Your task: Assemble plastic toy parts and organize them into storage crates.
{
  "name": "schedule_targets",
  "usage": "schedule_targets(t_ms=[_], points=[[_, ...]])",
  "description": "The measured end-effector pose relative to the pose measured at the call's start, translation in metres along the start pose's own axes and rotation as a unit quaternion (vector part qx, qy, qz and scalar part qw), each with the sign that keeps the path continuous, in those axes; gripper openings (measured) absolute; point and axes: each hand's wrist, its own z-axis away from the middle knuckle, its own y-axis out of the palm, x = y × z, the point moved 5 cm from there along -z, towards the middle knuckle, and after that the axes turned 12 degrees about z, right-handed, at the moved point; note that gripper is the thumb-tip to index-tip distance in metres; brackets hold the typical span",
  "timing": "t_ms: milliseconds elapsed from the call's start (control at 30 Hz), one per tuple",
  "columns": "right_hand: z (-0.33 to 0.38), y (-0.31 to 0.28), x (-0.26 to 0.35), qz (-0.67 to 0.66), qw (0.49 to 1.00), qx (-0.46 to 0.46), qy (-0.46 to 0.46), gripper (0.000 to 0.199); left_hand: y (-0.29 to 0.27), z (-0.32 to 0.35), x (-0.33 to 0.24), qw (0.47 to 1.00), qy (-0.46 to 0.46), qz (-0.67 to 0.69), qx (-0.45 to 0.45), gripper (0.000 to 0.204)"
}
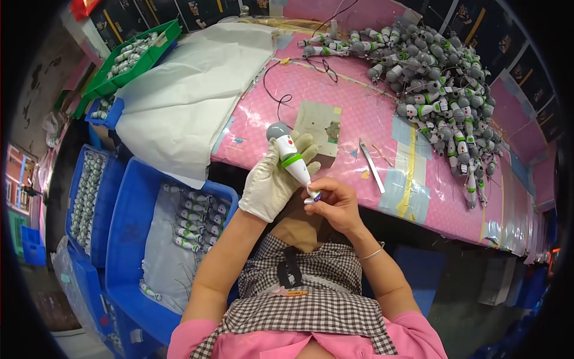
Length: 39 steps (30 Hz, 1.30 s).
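Observation:
A toy microphone (294, 166) with a grey ball head, white body, green ring and red button is held tilted over my lap, at the table's front edge. My left hand (269, 182), in a white glove, lies under it with the fingers curled round its body. With bare fingertips, my right hand (333, 203) pinches the narrow lower end, where a small white and dark piece shows; its details are too small to make out. Just beyond the microphone is a grey metal block (315, 122). A pair of metal tweezers (372, 166) lies to its right.
A large heap of similar microphones (442, 90) covers the right far side of the pink table (353, 99). White sheeting (185, 90) drapes over its left part. Blue bins (128, 251) with microphones stand at my left, a green tray (164, 42) behind. A black cord (276, 99) crosses the table.

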Motion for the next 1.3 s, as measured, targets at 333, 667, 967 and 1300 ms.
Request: schedule_targets(t_ms=[333, 667, 967, 1300], points=[[-0.020, -0.023, 0.033, 0.177, 0.965, -0.018, 0.195, 0.024, -0.022, 0.022, -0.006, 1.000, 0.006, 0.004, -0.020, 0.054], [-0.039, -0.048, 0.016, -0.184, 0.940, -0.156, 0.242, 0.035, -0.030, 0.040, 0.027, 0.903, 0.057, -0.419, -0.073, 0.053], [-0.053, -0.043, 0.031, -0.069, 0.966, -0.064, 0.239, 0.030, -0.029, 0.035, 0.040, 0.852, 0.107, -0.510, -0.055, 0.054], [-0.046, -0.089, 0.031, -0.090, 0.958, -0.151, 0.226, 0.022, -0.043, 0.024, 0.055, 0.946, -0.055, -0.298, -0.113, 0.037]])
